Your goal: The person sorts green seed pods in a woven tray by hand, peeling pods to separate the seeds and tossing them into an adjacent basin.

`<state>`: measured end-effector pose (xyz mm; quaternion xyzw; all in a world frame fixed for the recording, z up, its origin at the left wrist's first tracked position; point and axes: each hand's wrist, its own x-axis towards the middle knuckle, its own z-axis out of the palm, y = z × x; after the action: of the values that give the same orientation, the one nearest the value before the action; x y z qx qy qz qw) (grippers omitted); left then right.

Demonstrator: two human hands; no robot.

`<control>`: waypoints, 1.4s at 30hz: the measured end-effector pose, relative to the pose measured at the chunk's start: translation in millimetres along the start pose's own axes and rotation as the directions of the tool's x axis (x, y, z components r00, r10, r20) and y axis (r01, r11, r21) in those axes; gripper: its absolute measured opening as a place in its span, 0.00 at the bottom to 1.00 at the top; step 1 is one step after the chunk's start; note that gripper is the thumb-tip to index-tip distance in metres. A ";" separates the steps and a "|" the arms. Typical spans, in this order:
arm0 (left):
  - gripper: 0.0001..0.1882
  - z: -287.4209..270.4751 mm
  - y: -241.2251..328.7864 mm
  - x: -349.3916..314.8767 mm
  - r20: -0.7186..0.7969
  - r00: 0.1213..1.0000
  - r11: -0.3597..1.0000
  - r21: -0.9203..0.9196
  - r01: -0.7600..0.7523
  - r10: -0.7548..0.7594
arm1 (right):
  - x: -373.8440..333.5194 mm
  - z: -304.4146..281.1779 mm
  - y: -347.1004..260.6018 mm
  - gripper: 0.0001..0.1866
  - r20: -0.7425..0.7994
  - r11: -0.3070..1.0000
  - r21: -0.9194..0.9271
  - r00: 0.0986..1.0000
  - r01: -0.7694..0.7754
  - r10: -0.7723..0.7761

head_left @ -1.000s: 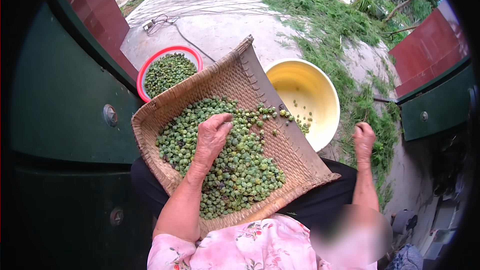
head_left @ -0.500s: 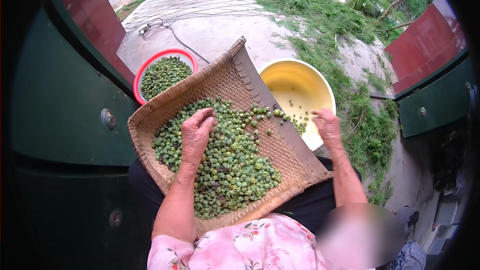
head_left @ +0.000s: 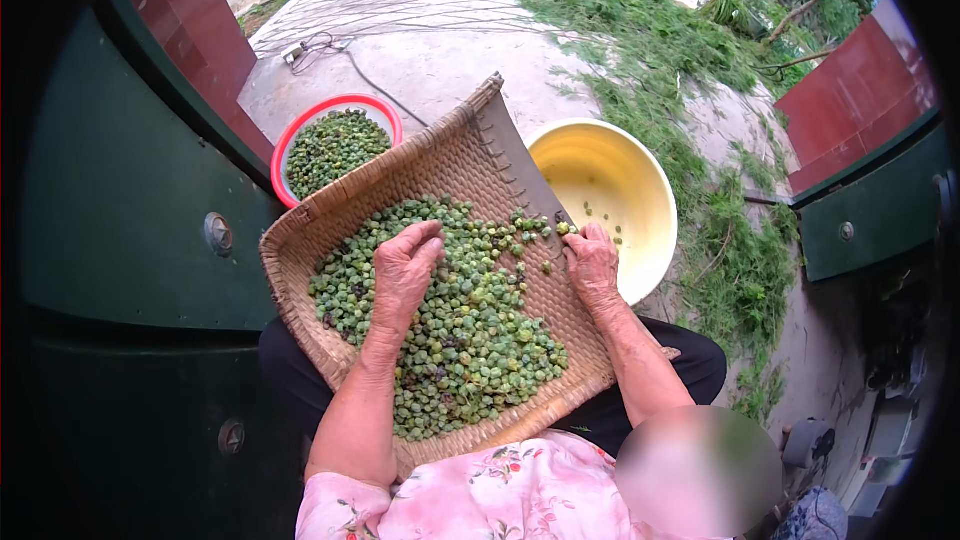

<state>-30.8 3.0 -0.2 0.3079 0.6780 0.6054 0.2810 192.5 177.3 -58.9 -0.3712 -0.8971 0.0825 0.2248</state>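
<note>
Green fruits (head_left: 475,335) lie beside curled left hand (head_left: 405,268) and right hand (head_left: 594,266), grips unclear.

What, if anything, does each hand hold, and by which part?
Cannot be told: the curled left hand and right hand hide whatever they might pinch.

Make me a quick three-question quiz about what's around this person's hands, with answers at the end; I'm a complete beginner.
1. Multiple choice: which hand is nearer the round yellow basin? A: left; B: right.
2. True or false: the round white basin with a red rim stands left of the yellow basin.
3. Fill in the blank: the heap of small, round, green fruit-like pieces lies in a shallow tan ____ tray.

Key: 1. B, the right hand; 2. True; 3. woven.
</note>
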 end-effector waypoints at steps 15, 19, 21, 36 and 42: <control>0.12 -1.7 6.2 -0.2 -0.013 1.000 0.999 -0.026 0.022 -0.022 | -12.4 -26.7 48.1 0.04 -0.271 0.963 0.185 0.932 -0.196 0.242; 0.12 -1.6 10.5 2.5 -0.041 0.999 0.996 -0.089 0.025 -0.029 | -33.6 -94.6 131.7 0.10 -0.334 0.918 -0.053 0.873 -0.394 0.355; 0.12 -3.3 12.3 3.6 -0.069 0.997 0.993 -0.121 0.014 -0.022 | -53.2 -119.3 168.0 0.10 -0.260 0.821 -0.218 0.842 -0.528 0.472; 0.12 -13.6 7.7 7.2 -0.150 0.989 0.995 -0.101 -0.008 -0.007 | 21.9 -0.2 -51.8 0.10 0.006 0.916 0.401 1.000 -0.024 0.024; 0.13 -15.1 10.3 6.6 -0.144 0.989 0.997 -0.072 0.011 -0.021 | 27.3 7.1 -74.1 0.12 0.045 0.964 0.156 0.974 0.213 -0.222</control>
<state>-45.7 -1.0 11.6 0.2474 0.6773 0.6475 0.2467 125.5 144.0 -32.5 -0.2496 -0.9303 0.1362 0.2319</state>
